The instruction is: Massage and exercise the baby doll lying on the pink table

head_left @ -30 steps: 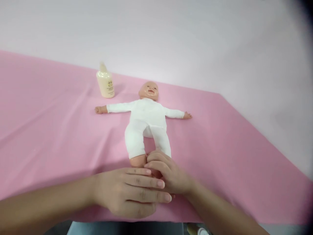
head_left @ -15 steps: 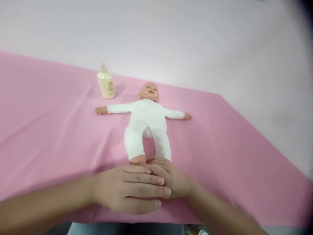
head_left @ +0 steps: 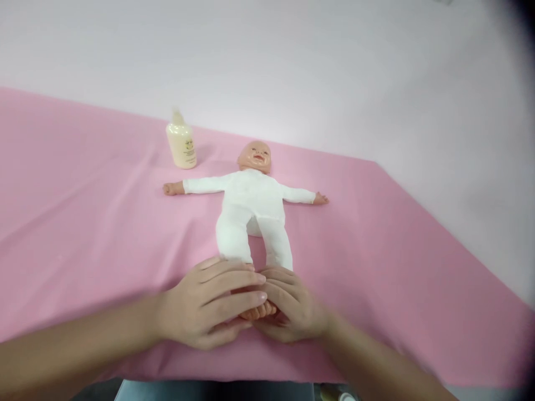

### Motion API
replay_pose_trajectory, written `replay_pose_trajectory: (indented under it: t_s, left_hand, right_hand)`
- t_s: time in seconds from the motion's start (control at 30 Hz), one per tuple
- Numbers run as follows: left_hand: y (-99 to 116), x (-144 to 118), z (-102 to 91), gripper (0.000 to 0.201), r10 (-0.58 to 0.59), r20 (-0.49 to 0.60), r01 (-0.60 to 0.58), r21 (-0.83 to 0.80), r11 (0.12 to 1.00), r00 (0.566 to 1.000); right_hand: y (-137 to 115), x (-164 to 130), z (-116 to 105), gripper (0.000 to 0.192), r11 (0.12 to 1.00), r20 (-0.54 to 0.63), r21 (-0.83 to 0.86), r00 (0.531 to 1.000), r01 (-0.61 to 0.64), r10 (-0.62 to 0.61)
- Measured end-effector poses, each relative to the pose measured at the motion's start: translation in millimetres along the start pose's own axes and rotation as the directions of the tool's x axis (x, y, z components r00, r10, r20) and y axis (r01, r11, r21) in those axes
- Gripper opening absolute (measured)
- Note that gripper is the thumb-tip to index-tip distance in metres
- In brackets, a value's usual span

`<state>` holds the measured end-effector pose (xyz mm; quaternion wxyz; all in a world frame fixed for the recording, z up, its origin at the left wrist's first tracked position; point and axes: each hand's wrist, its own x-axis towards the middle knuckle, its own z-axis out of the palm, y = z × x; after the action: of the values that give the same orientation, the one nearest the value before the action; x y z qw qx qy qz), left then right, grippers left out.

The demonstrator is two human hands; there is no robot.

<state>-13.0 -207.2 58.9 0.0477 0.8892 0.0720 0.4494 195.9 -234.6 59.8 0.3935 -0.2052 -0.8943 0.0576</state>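
Note:
A baby doll (head_left: 251, 206) in a white bodysuit lies on its back on the pink sheet (head_left: 83, 223), arms spread, head toward the far wall. My left hand (head_left: 209, 306) wraps over the doll's foot on the left side; toes (head_left: 257, 312) show under my fingers. My right hand (head_left: 292, 306) covers the other foot, fingers curled round it. The two hands touch each other near the sheet's front edge.
A cream lotion bottle (head_left: 181, 143) stands upright on the sheet, behind the doll's outstretched arm on the left. A pale wall rises behind the sheet. The sheet's right edge runs diagonally toward me. Something small lies below the front edge (head_left: 343, 396).
My left hand has moved forward from flat on the sheet onto the doll's foot and closed over it. The doll's left-side leg has straightened slightly. My right hand stayed on the other foot.

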Motion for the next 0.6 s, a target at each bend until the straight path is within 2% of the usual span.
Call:
replay_pose_trajectory:
  t_s: [0.13,0.23,0.37,0.47,0.6]
  left_hand:
    - [-1.8,-0.8,0.1,0.04,-0.067,0.044,0.068,-0.022,0.997,0.997]
    - [-3.7,-2.3,1.4,0.048,-0.069,0.086,0.076,-0.082,0.994,0.994]
    - [-4.7,-4.2,2.5,0.056,-0.084,0.12,0.1,-0.139,0.985,0.989]
    - [-4.4,-4.6,2.0,0.055,-0.079,0.124,0.098,-0.15,0.984,0.989]
    - [-3.3,-3.8,1.3,0.045,-0.037,0.123,0.055,-0.146,0.988,0.992]
  right_hand:
    - [-1.1,0.0,-2.6,0.04,0.998,-0.016,-0.06,1.0,-0.006,0.005]
    - [-2.7,0.8,-4.8,0.042,0.995,-0.028,-0.102,1.0,-0.017,0.014]
    - [-3.9,4.2,-6.7,0.041,0.997,-0.056,-0.075,0.998,-0.019,0.015]
    - [-3.7,5.6,-7.2,0.042,0.999,-0.053,-0.051,0.999,-0.015,0.013]
    - [-3.7,2.5,-5.6,0.037,0.999,-0.022,-0.031,1.0,-0.018,0.018]
